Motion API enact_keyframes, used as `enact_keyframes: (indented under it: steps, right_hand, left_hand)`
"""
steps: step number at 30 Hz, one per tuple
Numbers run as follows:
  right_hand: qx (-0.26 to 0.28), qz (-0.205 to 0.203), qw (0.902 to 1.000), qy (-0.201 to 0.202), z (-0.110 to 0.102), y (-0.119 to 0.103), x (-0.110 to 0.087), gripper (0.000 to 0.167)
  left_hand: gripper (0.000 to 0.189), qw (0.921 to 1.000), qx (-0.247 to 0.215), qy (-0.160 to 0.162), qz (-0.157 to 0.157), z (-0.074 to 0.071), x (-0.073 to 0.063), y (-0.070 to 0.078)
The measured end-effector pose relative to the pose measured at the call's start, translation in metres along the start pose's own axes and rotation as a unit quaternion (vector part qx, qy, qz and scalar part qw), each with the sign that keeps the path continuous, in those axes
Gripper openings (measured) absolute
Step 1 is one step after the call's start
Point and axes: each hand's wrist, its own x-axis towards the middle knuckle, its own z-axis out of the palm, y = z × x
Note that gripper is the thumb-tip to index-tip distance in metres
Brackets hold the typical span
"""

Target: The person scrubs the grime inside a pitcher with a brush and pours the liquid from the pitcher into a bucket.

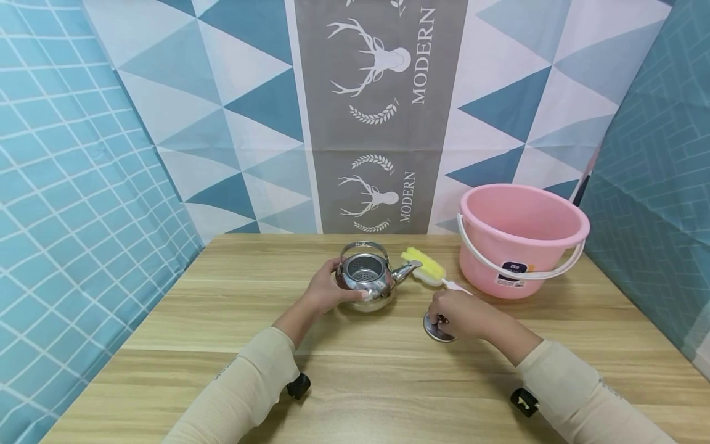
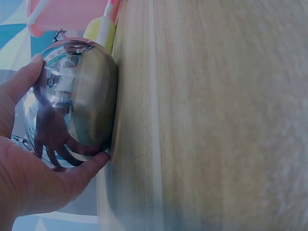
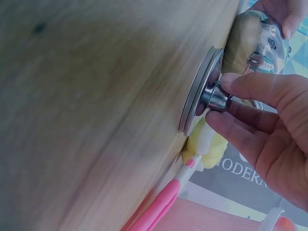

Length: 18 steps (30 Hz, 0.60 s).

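A shiny metal teapot [image 1: 370, 301] stands on the wooden table, its top uncovered and a perforated strainer [image 1: 364, 269] showing inside. Its spout points right and its loop handle [image 1: 363, 245] stands upright. My left hand [image 1: 328, 290] grips the pot's round body from the left, thumb across the front; the left wrist view shows the thumb and fingers spread around the polished side. To the right, my right hand [image 1: 457, 313] pinches the knob [image 3: 217, 97] of the round metal lid [image 3: 198, 91] between thumb and fingers. The lid is at the tabletop, knob upward.
Behind the right hand lies a yellow and white sponge brush [image 1: 426, 266] with a pink and white handle [image 3: 166, 197]. A pink bucket [image 1: 521, 246] with a white handle stands at the back right. Patterned sheets [image 1: 249, 154] rise behind the wooden table [image 1: 355, 382].
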Motion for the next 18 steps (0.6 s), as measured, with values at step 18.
enact_keyframes:
  steps: [18]
  right_hand:
    - [-0.020, 0.017, 0.9996, -0.008, -0.0065, -0.0041, 0.0014, 0.017]
  left_hand:
    - [0.108, 1.0000, 0.006, 0.001, 0.000, -0.0003, -0.0006, -0.0007]
